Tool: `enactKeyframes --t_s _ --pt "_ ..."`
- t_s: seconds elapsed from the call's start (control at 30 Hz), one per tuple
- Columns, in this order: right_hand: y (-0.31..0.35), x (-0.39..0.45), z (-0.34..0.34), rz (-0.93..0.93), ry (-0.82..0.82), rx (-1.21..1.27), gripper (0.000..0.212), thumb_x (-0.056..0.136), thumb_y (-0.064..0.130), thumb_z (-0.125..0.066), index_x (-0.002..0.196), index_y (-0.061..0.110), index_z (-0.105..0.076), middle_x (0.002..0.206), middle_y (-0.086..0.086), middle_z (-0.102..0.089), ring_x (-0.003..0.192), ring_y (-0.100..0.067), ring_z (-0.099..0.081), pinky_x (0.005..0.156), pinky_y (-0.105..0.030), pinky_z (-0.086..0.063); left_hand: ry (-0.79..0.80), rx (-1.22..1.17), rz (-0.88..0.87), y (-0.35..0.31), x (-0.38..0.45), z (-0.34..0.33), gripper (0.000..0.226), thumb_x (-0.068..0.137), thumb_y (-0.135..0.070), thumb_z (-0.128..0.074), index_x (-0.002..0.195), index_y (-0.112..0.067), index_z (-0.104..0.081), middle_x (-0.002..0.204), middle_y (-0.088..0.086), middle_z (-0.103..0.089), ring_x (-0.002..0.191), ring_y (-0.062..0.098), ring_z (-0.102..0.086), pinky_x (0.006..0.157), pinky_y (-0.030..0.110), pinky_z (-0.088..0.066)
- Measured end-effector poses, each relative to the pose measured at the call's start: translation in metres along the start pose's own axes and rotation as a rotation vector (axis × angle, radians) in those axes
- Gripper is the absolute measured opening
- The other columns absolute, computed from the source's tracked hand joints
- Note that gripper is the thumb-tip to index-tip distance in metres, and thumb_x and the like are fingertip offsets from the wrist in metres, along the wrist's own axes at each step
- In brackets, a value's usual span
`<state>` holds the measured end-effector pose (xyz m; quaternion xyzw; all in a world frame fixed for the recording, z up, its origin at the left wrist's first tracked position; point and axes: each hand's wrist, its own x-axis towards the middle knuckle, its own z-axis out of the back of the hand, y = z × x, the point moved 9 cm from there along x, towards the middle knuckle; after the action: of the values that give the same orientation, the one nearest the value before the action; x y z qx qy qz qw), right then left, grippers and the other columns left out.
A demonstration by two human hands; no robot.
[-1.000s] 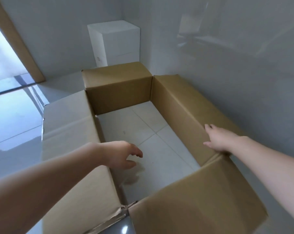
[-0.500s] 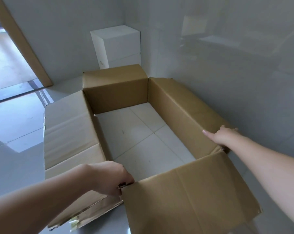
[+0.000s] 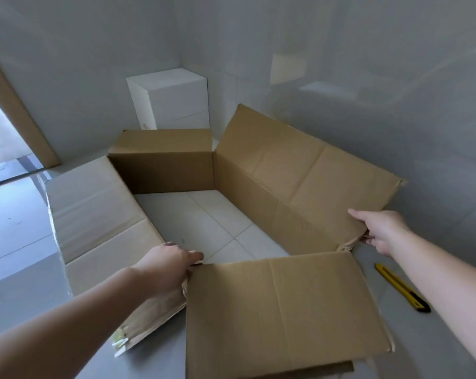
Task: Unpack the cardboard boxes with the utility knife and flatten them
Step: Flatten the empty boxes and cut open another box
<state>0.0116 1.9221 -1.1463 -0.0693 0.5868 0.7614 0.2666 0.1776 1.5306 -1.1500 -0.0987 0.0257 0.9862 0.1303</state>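
- Cardboard box (image 3: pixel 299 184) sits on the tiled floor (image 3: pixel 204 222) in a room corner, open top and bottom, so floor tiles show inside its walls.
- Its near flap (image 3: pixel 280 310) lies folded out toward the person; the left flap (image 3: pixel 94 214) is spread outward too.
- Left hand (image 3: pixel 167 265) grips the near-left corner of the box, fingers curled over the cardboard edge.
- Right hand (image 3: pixel 381 231) holds the near-right corner of the right wall, thumb on the inner face, other fingers behind the edge.
- Utility knife (image 3: pixel 402 287), yellow and black, lies on the floor just right of the box, beside the right forearm, touched by neither hand.
- A white cube-shaped box (image 3: pixel 171 98) stands in the corner behind it.
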Motion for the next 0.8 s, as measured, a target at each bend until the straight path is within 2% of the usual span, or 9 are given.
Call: enactKeyframes --t_s 0.07,0.17,0.27,0.33,0.4,0.5,0.57,0.67,0.8 --pt "0.014 -0.002 -0.002 0.05 0.007 0.013 0.058 0.073 0.036 -0.082 0.117 0.007 -0.057 0.115 -0.008 -0.062 0.102 -0.027 -0.06 0.082 -0.037 -0.049 -0.001 -0.012 -0.07 -0.004 0.002 0.005 0.051 0.095 -0.027 -0.049 0.142 -0.035 -0.033 0.136 -0.01 -0.052 0.123 0.014 -0.048 0.102 0.028 -0.036" --pt "0.04 -0.009 0.001 0.22 -0.014 -0.037 0.074 0.064 0.046 -0.085 0.118 0.003 -0.059 0.12 -0.009 -0.063 0.113 -0.029 -0.059 0.093 -0.039 -0.047 -0.032 -0.01 -0.277 -0.02 -0.011 0.007 0.055 0.094 -0.04 -0.047 0.145 -0.034 -0.028 0.143 -0.01 -0.044 0.125 0.014 -0.047 0.105 0.03 -0.038" --pt "0.066 -0.027 -0.009 0.386 0.105 -0.113 0.036 0.068 0.027 -0.086 0.094 0.008 -0.07 0.098 -0.001 -0.072 0.097 -0.023 -0.065 0.09 -0.035 -0.05 -0.242 -0.056 -0.431 -0.028 -0.031 0.021 0.041 0.098 -0.041 -0.032 0.134 -0.028 -0.046 0.127 -0.007 -0.059 0.104 0.014 -0.062 0.088 0.026 -0.051" --pt "0.081 -0.047 -0.016 0.476 0.215 -0.137 0.011 0.078 0.006 -0.077 0.083 0.013 -0.069 0.089 -0.003 -0.071 0.08 -0.02 -0.066 0.079 -0.03 -0.051 -0.309 -0.126 -0.433 -0.027 -0.037 0.031 0.035 0.095 -0.038 -0.043 0.127 -0.028 -0.051 0.117 -0.008 -0.065 0.096 0.012 -0.065 0.081 0.024 -0.054" --pt "0.092 -0.059 -0.023 0.541 0.312 -0.287 0.007 0.083 0.006 -0.072 0.085 0.012 -0.07 0.092 -0.005 -0.072 0.08 -0.018 -0.067 0.08 -0.031 -0.05 -0.403 -0.195 -0.39 -0.03 -0.038 0.05 0.033 0.086 -0.039 -0.053 0.119 -0.03 -0.055 0.107 -0.011 -0.068 0.086 0.008 -0.066 0.07 0.019 -0.054" --pt "0.1 -0.073 -0.024 0.567 0.454 -0.628 0.008 0.086 0.012 -0.07 0.08 0.017 -0.072 0.081 0.004 -0.074 0.077 -0.014 -0.067 0.077 -0.025 -0.049 -0.489 -0.285 -0.277 -0.027 -0.029 0.07 0.025 0.093 -0.046 -0.042 0.099 -0.032 -0.063 0.085 -0.016 -0.068 0.068 0.007 -0.064 0.056 0.016 -0.049" --pt "0.108 -0.073 -0.011 0.553 0.443 -0.742 0.008 0.086 0.014 -0.07 0.078 0.014 -0.074 0.077 0.002 -0.075 0.075 -0.017 -0.068 0.072 -0.025 -0.048 -0.501 -0.378 -0.12 -0.012 -0.017 0.071 0.038 0.09 -0.054 -0.041 0.088 -0.029 -0.07 0.077 -0.014 -0.069 0.066 0.008 -0.065 0.058 0.021 -0.052" --pt "0.113 -0.074 0.01 0.485 0.469 -0.75 0.008 0.084 0.011 -0.072 0.079 0.006 -0.074 0.079 -0.01 -0.075 0.072 -0.023 -0.068 0.071 -0.031 -0.051 -0.434 -0.546 0.205 0.022 0.003 0.068 0.026 0.078 -0.047 -0.067 0.083 -0.023 -0.075 0.078 -0.009 -0.072 0.075 0.012 -0.067 0.068 0.029 -0.052" --pt "0.1 -0.08 0.02 0.417 0.594 -0.835 0.012 0.087 0.008 -0.067 0.081 0.003 -0.076 0.088 -0.015 -0.075 0.08 -0.025 -0.069 0.074 -0.032 -0.052 -0.346 -0.61 0.354 0.032 0.029 0.069 0.026 0.073 -0.035 -0.078 0.078 -0.011 -0.069 0.075 0.001 -0.07 0.075 0.02 -0.065 0.068 0.033 -0.051"
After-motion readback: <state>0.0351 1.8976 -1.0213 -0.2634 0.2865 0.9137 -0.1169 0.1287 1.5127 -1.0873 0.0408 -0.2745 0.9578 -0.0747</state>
